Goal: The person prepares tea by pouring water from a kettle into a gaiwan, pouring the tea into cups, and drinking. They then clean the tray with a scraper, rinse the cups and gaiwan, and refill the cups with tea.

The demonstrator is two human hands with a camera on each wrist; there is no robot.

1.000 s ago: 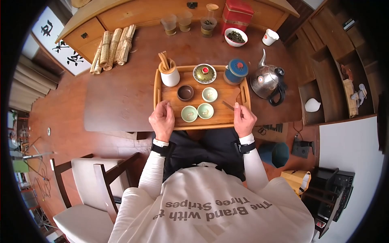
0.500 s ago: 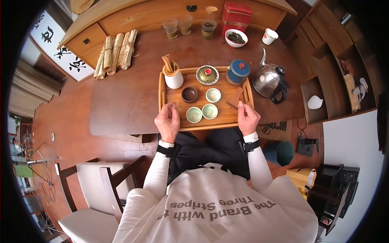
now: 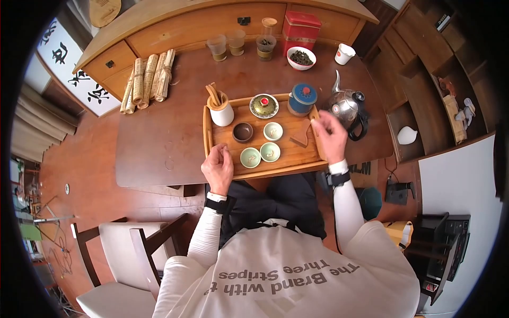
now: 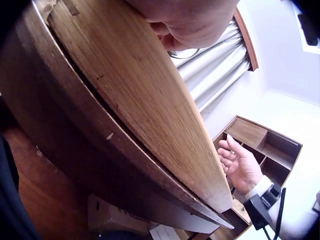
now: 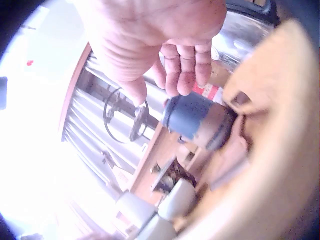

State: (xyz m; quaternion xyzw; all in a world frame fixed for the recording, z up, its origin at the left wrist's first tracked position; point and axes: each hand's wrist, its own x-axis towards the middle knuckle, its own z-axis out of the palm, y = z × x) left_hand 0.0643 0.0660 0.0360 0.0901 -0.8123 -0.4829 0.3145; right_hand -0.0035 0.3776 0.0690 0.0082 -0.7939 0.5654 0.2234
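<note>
- Head view: the right hand (image 3: 332,137) has left the near right corner of the wooden tray (image 3: 291,159), where it was half a second ago, and is now over the tray's right side, near the blue canister (image 3: 303,99) and the steel kettle (image 3: 347,106).
- With that hand away, the flat brown piece (image 3: 301,133) shows more fully, lying on the tray's right part.
- The left hand (image 3: 218,165) has stayed at the near left corner, fingers curled; whether they grip the rim is not clear.
- The three pale green cups (image 3: 270,152), the dark brown cup (image 3: 243,132), the lidded bowl (image 3: 264,106) and the white utensil holder (image 3: 221,114) keep their arrangement on the tray, so the change seems to be in the hand alone.
- Left wrist view: the left hand's fingers bend in beside the tray's upper edge, the grip narrow; contact cannot be made out. The right hand is beyond the far end, thumb apart from the fingers.
- Right wrist view, blurred: the right hand is loosely spread and holds nothing, its fingertips overlapping the canister's top in sight; touch cannot be judged. It appears free, with the tea things standing unlifted.
</note>
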